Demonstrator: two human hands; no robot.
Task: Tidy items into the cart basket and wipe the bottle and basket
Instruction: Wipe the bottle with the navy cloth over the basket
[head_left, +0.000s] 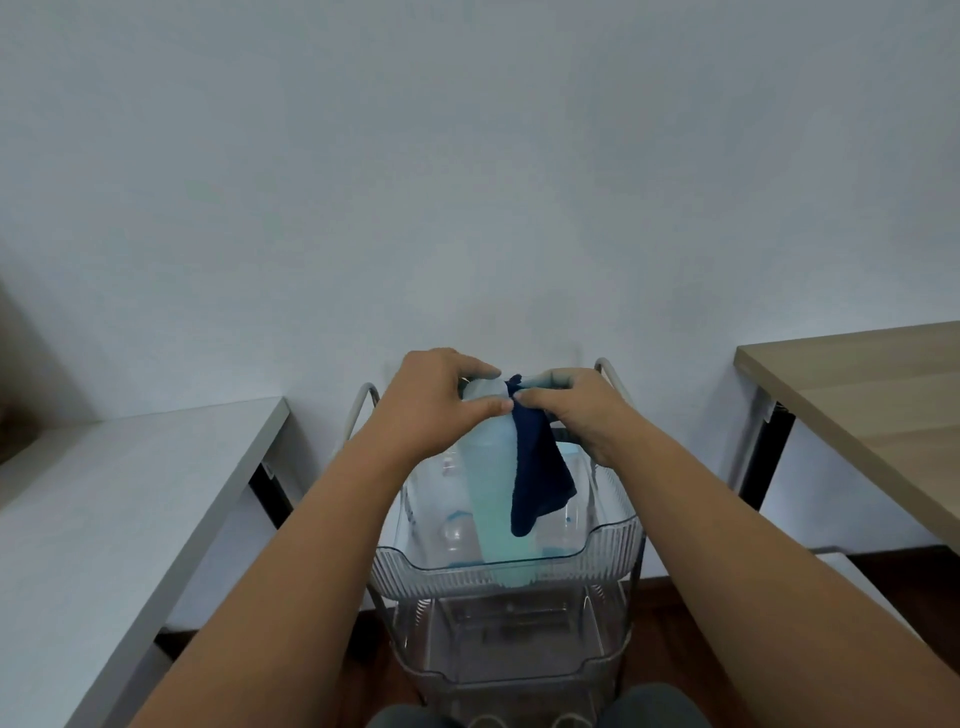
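Observation:
A tall pale-blue bottle (493, 493) stands tilted in the top clear basket (509, 569) of a tiered cart. My left hand (434, 402) grips the bottle near its cap. My right hand (576, 410) pinches a dark blue cloth (537, 475) against the bottle's upper side; the cloth hangs down along the bottle. Inside the basket, other clear bottles (457, 535) show dimly behind the plastic wall.
A white table (114, 509) stands to the left of the cart and a wooden table (872, 405) to the right. The cart's metal handles (610, 374) rise at the back, close to a plain wall. Lower clear baskets (509, 660) sit beneath.

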